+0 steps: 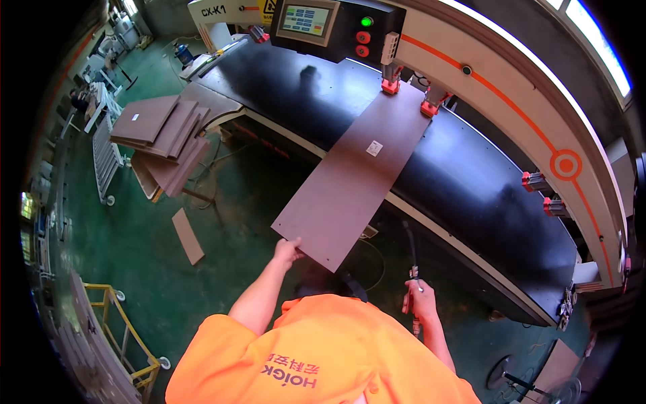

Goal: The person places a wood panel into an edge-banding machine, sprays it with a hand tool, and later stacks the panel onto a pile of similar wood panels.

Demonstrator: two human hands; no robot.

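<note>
A long brown panel [350, 182] lies across the machine's black table [484, 182], its near end sticking out over the edge toward me. It bears a white label and small holes close to its near corners. My left hand [288, 251] grips the near left end of this panel, fingers at its edge. To the right of the panel, apart from it, my right hand [422, 299] is closed round an air blow gun [408, 299] with a dark nozzle pointing away from me. Two red-tipped clamps [390, 86] of the machine stand at the panel's far end.
Over the table arches a pale machine beam [498, 87] carrying a control screen [306, 21] and lit green button. More red clamps [536, 182] sit at right. Stacked brown panels [161, 131] stand at left, near a loose strip [187, 236] on the floor and a yellow-framed cart [124, 330].
</note>
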